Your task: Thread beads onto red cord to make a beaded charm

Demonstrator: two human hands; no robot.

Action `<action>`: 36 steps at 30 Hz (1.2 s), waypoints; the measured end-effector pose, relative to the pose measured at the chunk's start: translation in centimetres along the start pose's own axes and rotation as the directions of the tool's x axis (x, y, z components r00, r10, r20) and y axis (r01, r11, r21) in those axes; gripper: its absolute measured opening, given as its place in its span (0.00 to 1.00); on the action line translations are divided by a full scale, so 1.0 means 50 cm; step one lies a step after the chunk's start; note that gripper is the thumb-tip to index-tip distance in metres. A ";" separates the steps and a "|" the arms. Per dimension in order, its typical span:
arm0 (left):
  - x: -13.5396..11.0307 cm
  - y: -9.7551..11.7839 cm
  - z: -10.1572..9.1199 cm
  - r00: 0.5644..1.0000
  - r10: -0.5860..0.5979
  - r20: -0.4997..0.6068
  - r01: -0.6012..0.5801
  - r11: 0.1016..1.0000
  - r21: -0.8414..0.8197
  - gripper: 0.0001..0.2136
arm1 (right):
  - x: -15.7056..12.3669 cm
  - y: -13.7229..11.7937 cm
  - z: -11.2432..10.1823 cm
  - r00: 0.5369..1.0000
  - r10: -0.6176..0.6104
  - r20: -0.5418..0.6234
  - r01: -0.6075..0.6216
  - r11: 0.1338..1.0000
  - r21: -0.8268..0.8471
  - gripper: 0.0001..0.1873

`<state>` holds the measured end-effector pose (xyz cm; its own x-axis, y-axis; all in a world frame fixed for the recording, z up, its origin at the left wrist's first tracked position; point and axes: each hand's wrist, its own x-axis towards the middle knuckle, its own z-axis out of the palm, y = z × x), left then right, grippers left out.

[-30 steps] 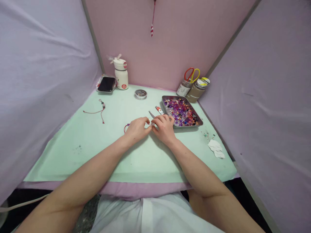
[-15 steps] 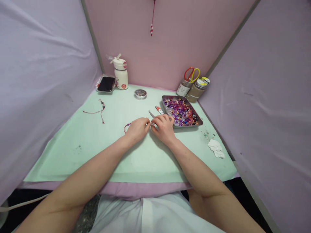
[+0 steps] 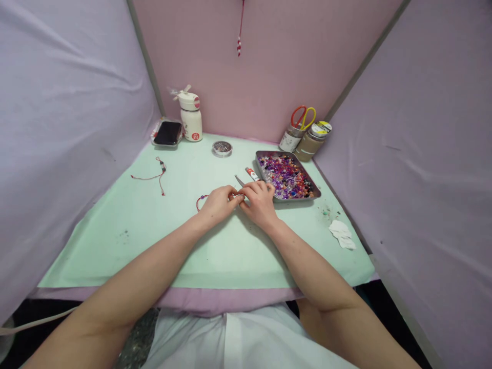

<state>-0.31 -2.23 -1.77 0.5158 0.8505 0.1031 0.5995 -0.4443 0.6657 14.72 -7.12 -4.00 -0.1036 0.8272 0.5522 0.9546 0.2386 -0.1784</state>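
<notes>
A red cord bracelet (image 3: 199, 202) with a small purple bead loops out from behind my left hand (image 3: 220, 203). Its fingers are closed on the cord, pinching close to my other hand. My right hand (image 3: 258, 202) is closed too, its thumb and fingertips meeting the left ones at the bracelet's end. What lies exactly between the fingertips is mostly hidden. Beyond the right fingers pokes the slim tip of a pointed metal tool (image 3: 240, 181); whether it is gripped or lies under the hand, I cannot tell. A tube with a red and white label (image 3: 251, 173) lies just past it.
Right of my hands sits a metal tray (image 3: 292, 200) of mixed beads. Behind it stand a jar (image 3: 309, 145) and a tin with scissors (image 3: 291, 141). A round bead case (image 3: 222, 149), bottle (image 3: 191, 124), phone (image 3: 168, 133), another corded piece (image 3: 161, 166) and crumpled tissue (image 3: 342, 234) lie around.
My fingertips have drawn closer together, and the clear, shiny bit seen between them before is now covered. The left thumb reaches further right. Everything else stays put.
</notes>
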 end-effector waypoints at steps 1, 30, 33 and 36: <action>0.001 -0.001 0.001 1.000 -0.018 0.010 0.019 0.999 -0.040 0.13 | 0.000 -0.001 0.000 1.000 -0.002 0.001 0.002 1.000 0.001 0.06; 0.027 -0.041 -0.057 0.914 -0.174 0.366 0.382 0.670 -0.636 0.16 | 0.011 0.007 -0.023 0.969 0.205 -0.141 -0.189 0.975 0.115 0.08; 0.036 -0.056 -0.083 0.922 -0.177 0.346 0.377 0.621 -0.687 0.17 | 0.018 0.019 -0.033 0.904 0.345 -0.252 -0.296 0.931 0.212 0.08; 0.041 -0.068 -0.107 0.925 -0.186 0.332 0.375 0.589 -0.715 0.16 | 0.023 0.038 -0.039 0.831 0.475 -0.291 -0.331 0.841 0.429 0.07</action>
<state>-4.58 2.54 0.13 0.5692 0.7753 -0.2738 0.1092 0.2588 0.9597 16.98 -6.70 -2.10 0.4486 0.6526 0.6106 0.7168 0.1454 -0.6820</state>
